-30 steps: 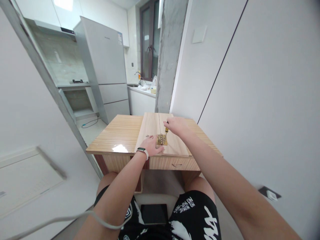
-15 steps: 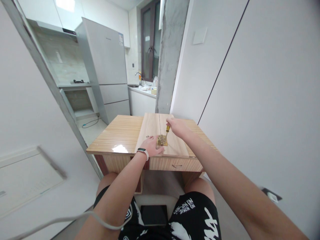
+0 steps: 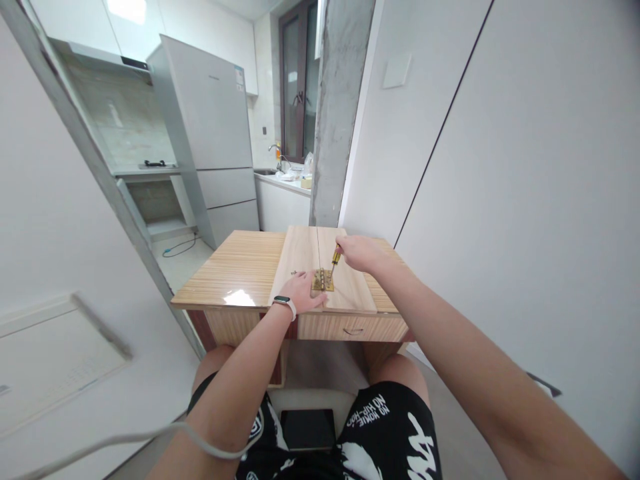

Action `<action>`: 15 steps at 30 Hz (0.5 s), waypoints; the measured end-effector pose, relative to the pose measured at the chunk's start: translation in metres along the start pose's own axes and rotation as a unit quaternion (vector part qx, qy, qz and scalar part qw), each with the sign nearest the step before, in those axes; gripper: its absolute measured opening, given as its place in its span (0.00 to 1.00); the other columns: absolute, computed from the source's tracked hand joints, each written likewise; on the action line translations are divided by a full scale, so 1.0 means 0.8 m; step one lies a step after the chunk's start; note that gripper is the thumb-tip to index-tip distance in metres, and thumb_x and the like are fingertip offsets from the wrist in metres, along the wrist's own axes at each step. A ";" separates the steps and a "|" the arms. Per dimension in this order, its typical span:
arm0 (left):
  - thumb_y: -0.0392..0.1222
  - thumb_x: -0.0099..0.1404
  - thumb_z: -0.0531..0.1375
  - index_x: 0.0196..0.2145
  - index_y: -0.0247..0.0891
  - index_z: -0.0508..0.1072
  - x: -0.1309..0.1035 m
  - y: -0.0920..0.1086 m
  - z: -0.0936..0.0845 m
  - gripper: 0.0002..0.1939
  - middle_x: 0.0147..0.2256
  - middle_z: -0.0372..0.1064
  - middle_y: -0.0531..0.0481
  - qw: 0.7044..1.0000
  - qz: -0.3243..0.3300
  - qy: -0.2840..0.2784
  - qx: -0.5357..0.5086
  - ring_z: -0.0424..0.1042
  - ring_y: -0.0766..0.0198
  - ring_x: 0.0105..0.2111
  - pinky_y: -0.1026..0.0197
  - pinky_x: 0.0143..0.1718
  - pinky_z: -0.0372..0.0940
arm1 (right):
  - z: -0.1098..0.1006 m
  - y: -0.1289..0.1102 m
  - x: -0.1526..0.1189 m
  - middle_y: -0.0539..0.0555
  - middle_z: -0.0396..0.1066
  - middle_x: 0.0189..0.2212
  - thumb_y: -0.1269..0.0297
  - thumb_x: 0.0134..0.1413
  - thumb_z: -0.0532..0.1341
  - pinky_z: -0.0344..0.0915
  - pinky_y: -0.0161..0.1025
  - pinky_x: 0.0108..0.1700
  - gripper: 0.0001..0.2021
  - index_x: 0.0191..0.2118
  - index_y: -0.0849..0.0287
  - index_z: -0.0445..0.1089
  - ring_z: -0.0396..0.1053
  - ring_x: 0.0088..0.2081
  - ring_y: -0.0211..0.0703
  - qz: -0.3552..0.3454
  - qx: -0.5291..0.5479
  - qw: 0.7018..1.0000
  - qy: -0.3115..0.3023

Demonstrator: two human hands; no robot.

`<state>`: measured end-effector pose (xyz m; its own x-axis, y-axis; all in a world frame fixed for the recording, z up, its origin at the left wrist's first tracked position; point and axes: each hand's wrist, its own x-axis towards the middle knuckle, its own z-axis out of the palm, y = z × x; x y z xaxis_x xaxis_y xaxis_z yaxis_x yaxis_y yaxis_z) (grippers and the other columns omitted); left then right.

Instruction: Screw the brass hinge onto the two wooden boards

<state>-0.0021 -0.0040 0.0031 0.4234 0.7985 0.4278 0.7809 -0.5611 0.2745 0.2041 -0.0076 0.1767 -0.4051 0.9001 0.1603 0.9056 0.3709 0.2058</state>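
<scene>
Two pale wooden boards point(image 3: 295, 257) lie side by side on a glossy wooden desk point(image 3: 240, 263). A brass hinge point(image 3: 323, 280) spans the seam between them near the front. My left hand point(image 3: 301, 292) rests flat on the boards at the hinge's left edge, fingers spread, with a banded watch on the wrist. My right hand point(image 3: 354, 250) is closed on the yellow handle of a screwdriver point(image 3: 336, 256), whose shaft slants down to the right leaf of the hinge. Any screw under its tip is too small to make out.
A drawer with a handle point(image 3: 353, 331) is under the desktop's front edge. Beyond stand a fridge point(image 3: 220, 113) and a sink counter point(image 3: 283, 200). A white wall rises on the right. A grey cable point(image 3: 125, 438) crosses the lower left.
My right hand has shifted slightly to the right, and the screwdriver leans a little more. My left hand stays on the boards. The whole view has moved very slightly.
</scene>
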 end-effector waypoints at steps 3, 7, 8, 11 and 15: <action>0.64 0.63 0.60 0.62 0.40 0.62 0.000 -0.001 0.001 0.37 0.56 0.71 0.39 1.000 0.002 0.001 -0.001 0.66 0.47 0.60 0.47 0.61 0.60 | -0.005 -0.007 -0.001 0.65 0.77 0.46 0.56 0.72 0.49 0.65 0.44 0.47 0.18 0.51 0.60 0.71 0.75 0.47 0.55 0.009 -0.016 1.000 -0.002; 0.64 0.63 0.60 0.63 0.39 0.60 0.001 -0.001 0.002 0.38 0.56 0.71 0.39 1.000 0.000 0.000 0.003 0.65 0.47 0.61 0.47 0.61 0.60 | -0.007 -0.016 0.003 0.68 0.76 0.47 0.52 0.72 0.45 0.64 0.46 0.49 0.23 0.50 0.61 0.73 0.74 0.50 0.57 0.015 -0.024 1.000 0.002; 0.64 0.63 0.60 0.64 0.39 0.60 0.001 0.000 0.002 0.39 0.56 0.71 0.38 1.000 0.000 0.002 0.003 0.65 0.47 0.61 0.47 0.61 0.61 | -0.006 -0.017 0.004 0.68 0.76 0.47 0.52 0.72 0.45 0.64 0.46 0.49 0.24 0.50 0.61 0.73 0.74 0.50 0.57 0.025 -0.023 0.999 0.002; 0.64 0.63 0.60 0.64 0.39 0.60 0.001 0.000 0.002 0.40 0.55 0.71 0.38 1.000 0.001 0.005 0.005 0.65 0.46 0.60 0.47 0.61 0.61 | -0.002 -0.019 0.007 0.68 0.77 0.46 0.51 0.72 0.45 0.64 0.45 0.49 0.25 0.48 0.61 0.75 0.74 0.50 0.56 0.053 -0.023 0.998 0.002; 0.65 0.63 0.60 0.63 0.38 0.61 0.002 0.000 0.002 0.39 0.55 0.71 0.38 1.000 -0.003 0.004 0.006 0.66 0.46 0.60 0.48 0.60 0.62 | 0.005 -0.015 0.009 0.65 0.77 0.44 0.47 0.72 0.45 0.64 0.42 0.48 0.26 0.46 0.59 0.76 0.74 0.48 0.53 0.058 -0.008 0.998 0.021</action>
<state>-0.0005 -0.0028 0.0020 0.4154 0.7994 0.4341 0.7883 -0.5545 0.2666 0.1904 -0.0046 0.1717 -0.3023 0.9266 0.2237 0.9450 0.2606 0.1979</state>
